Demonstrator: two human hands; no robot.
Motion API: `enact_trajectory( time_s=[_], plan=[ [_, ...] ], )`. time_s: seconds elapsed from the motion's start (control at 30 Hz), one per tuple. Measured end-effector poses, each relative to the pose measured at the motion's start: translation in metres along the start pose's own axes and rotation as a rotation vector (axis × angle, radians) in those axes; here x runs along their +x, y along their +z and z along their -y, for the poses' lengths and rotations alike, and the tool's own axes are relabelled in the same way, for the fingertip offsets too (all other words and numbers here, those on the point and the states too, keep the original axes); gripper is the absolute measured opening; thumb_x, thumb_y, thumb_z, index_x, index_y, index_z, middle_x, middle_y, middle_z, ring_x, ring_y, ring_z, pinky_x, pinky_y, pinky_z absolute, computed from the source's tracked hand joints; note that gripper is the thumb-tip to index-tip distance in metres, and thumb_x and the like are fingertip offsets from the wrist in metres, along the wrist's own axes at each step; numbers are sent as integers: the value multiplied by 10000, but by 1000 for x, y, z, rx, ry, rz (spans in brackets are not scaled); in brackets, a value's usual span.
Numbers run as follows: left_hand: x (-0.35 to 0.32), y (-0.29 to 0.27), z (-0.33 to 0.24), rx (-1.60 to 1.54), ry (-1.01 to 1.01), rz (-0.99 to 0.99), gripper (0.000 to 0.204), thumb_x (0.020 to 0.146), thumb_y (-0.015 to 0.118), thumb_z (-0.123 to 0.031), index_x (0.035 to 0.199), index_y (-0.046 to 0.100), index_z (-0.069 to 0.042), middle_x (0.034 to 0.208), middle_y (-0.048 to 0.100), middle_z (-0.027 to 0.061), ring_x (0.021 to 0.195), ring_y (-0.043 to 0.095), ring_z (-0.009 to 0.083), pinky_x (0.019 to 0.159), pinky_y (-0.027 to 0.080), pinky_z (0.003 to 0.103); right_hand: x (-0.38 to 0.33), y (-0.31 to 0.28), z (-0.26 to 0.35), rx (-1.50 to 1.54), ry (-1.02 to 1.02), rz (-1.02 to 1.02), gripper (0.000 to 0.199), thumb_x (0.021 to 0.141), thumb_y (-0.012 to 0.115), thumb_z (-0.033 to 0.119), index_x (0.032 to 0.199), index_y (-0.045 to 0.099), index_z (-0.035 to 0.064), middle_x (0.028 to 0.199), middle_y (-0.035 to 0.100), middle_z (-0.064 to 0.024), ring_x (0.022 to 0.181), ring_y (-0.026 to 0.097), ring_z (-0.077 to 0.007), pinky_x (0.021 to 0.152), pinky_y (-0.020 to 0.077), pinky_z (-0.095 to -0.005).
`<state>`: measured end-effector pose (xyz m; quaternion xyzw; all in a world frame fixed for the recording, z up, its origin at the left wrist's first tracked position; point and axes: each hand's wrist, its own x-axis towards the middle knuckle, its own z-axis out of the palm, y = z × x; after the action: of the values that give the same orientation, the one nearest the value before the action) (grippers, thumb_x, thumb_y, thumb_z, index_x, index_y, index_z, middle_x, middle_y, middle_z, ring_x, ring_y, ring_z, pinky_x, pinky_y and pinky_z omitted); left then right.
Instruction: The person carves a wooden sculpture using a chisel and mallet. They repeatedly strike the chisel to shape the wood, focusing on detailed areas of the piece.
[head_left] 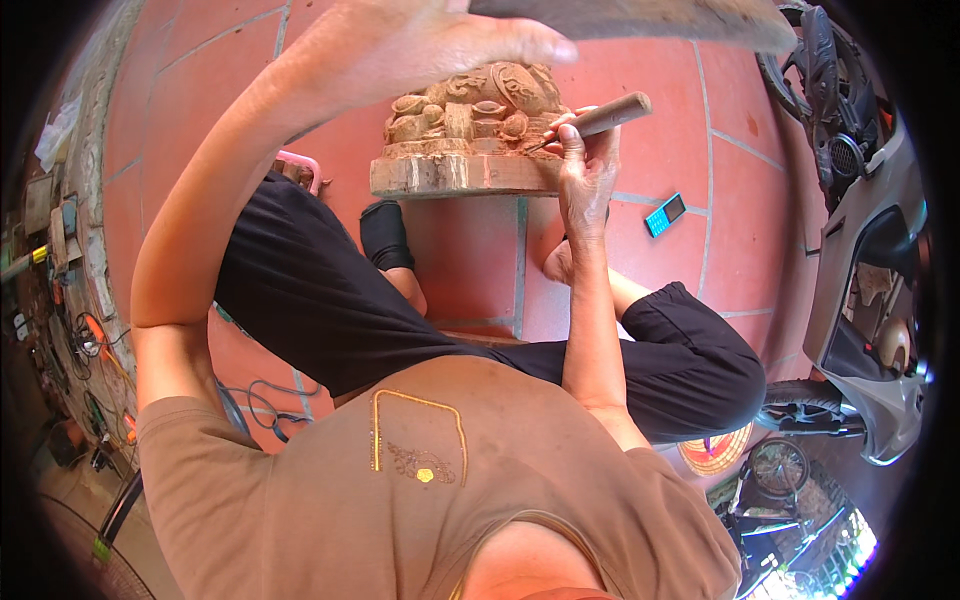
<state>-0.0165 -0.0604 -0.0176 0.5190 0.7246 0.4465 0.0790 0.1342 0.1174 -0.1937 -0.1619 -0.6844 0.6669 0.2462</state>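
My left hand (440, 45) is raised at the top edge, its thumb stretched to the right. From it a long, blurred wooden mallet (640, 22) runs right, close to the camera; the fingers round it are mostly out of the picture. My right hand (588, 170) grips a chisel (612, 114) with a round wooden handle, pointing up to the right. The chisel's thin tip meets the lower right part of a reddish-brown wood carving (470, 120), just above its base. Rounded shapes and scrolls cover the carving, which stands on a thick, flat base (460, 176).
I sit on red floor tiles (465, 260), legs bent either side of the carving. A blue keypad phone (664, 214) lies to the right. A grey motorbike (850, 270) stands at far right. Tools and cables (90, 340) clutter the left edge; a pink-framed thing (305, 165) is by my left knee.
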Motion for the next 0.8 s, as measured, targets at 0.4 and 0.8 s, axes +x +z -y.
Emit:
enact_trajectory(
  time_s=[0.4,0.8],
  plan=[
    [15,7,-31,137,-98,178,581,924,699,-273,1377,487,24,1104,664,285,1029,656,433,885,518,465,1,-1,-4,117,33,-44,226,1018,584,36,1227,498,37,973,651,-57,851,650,-116,704,569,-253],
    [25,11,-30,154,-87,245,611,901,704,-236,1403,478,29,1081,679,272,991,675,408,859,533,453,1,0,-6,77,21,-13,221,1016,586,33,1221,505,36,994,647,-58,875,655,-123,713,580,-258]
  ],
)
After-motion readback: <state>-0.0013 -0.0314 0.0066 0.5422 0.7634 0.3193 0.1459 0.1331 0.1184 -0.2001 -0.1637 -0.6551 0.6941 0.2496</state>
